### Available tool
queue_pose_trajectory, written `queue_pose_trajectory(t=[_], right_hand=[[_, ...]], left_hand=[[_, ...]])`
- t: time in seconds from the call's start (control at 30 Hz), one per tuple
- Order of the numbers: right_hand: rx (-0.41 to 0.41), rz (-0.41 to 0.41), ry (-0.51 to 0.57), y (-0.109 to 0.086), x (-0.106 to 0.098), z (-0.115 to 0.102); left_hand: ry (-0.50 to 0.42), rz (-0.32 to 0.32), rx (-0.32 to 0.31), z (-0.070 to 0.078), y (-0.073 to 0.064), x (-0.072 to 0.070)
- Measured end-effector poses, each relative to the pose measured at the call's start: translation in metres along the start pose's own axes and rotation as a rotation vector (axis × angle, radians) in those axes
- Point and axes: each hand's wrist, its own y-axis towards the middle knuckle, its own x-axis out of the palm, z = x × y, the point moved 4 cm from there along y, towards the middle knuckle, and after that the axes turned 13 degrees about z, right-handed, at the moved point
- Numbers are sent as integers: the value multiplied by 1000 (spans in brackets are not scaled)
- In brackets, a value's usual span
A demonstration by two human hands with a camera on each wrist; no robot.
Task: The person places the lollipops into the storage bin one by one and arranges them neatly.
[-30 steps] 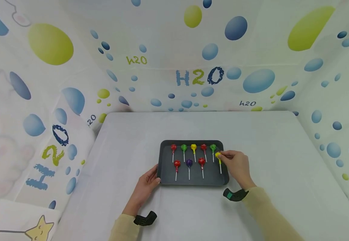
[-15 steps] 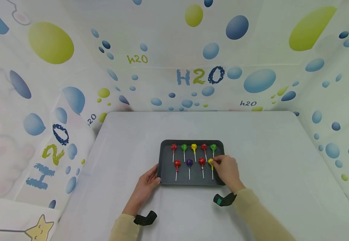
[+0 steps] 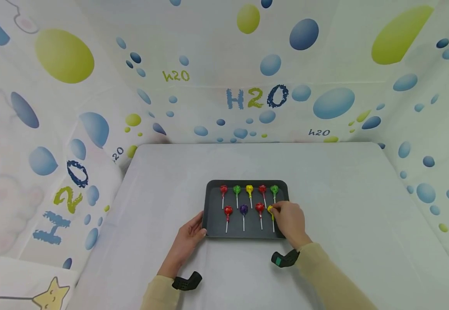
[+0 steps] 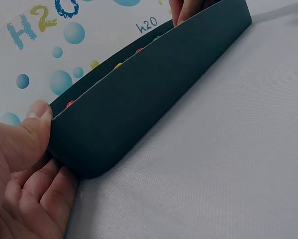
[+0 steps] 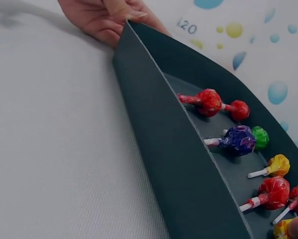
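A dark grey rectangular tray (image 3: 213, 224) lies on the white table, holding two rows of wrapped lollipops. My left hand (image 3: 187, 239) grips the tray's left side near the front corner; in the left wrist view its thumb (image 4: 38, 117) lies on the rim, with the fingers low against the outer wall. With thumb and fingertips my right hand (image 3: 291, 221) pinches a yellow lollipop (image 3: 273, 224) at its head, at the right end of the front row. Left of it in that row are a red lollipop (image 3: 260, 207), a purple lollipop (image 3: 243, 209) and another red one.
Red, green and yellow lollipops, such as the yellow one (image 3: 249, 188), form the back row. The tray's raised wall (image 5: 173, 144) surrounds them. White cloth covers the table (image 3: 170, 181), and patterned sheets (image 3: 209, 51) hang behind and at both sides.
My right hand has moved left with the yellow lollipop, from the tray's right edge to the end of the front row, shifting only slightly lately. The left hand and tray have stayed put.
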Motion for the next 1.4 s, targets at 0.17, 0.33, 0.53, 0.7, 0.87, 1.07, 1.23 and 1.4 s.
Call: queue_pose_trajectory(t=[0.17,0.33,0.53,0.7,0.87,1.07,1.23,1.4], right_hand=[[-13,13,-13,0,0,-3],[-13,9,-23,-1,-1,-4],[-19,10,-24,-2,0,-3],[-24,13,-20,-2,0,-3],[-33,10,-18,-3,-2,-4],[-42,8,-20,-3,-3,-4],[-36,11,-20,-2,-4,-3],[-88,56,44,-1,-13,1]], left_hand=[[-12,4,-13,0,0,0],[-10,-1,-4,-1,1,-1],[-11,-2,-7,-1,0,-1],[-14,4,-20,-1,0,-1],[-12,3,-19,-2,1,-1],[-24,0,-18,-1,0,0],[-17,1,-19,0,-2,-1],[10,14,-20,1,-3,0]])
